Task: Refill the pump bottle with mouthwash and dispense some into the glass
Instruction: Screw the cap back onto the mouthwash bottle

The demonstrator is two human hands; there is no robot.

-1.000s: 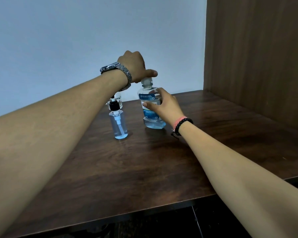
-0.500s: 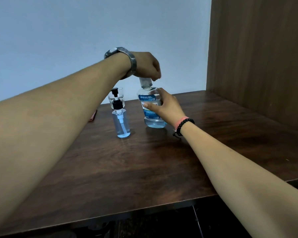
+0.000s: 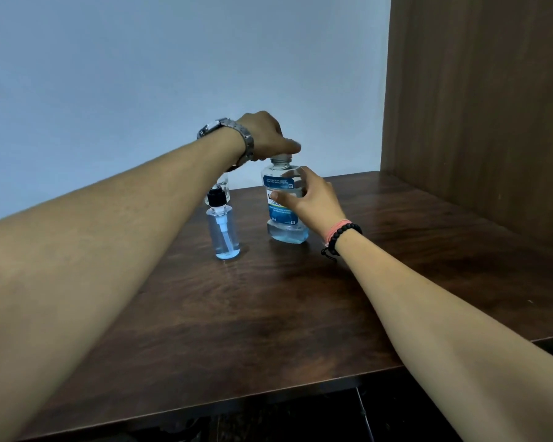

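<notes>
Two hands on one bottle. Left hand [image 3: 267, 135], centre of frame, sits over the cap [image 3: 281, 158] of the mouthwash bottle [image 3: 284, 205]; its fingers [image 3: 292, 147] curl down round the cap, thumb side blurred, so grip looks closed on it but exact contact is unclear. Right hand [image 3: 313, 199] wraps the bottle body from the right, fingers [image 3: 281, 196] across the blue label, thumb near the shoulder. Bottle stands upright on the desk [image 3: 300, 314], partly filled with pale blue liquid.

Pump bottle [image 3: 223, 232] stands upright just left of it, apart, black pump head on, blue liquid inside. Glass [image 3: 222, 186] sits directly behind the pump bottle, mostly hidden by it and by the left forearm. Metal watch [image 3: 233, 135] on left wrist; bead bracelet [image 3: 342, 236] on right wrist. Pale wall behind, wooden panel at right of frame.

Judgement: step in hand is unscrewing the cap. To do it well: right hand pins the body firmly against the desk without squeezing the thin wall, left turns only the cap, bottle kept vertical. Pump head not yet removed.
</notes>
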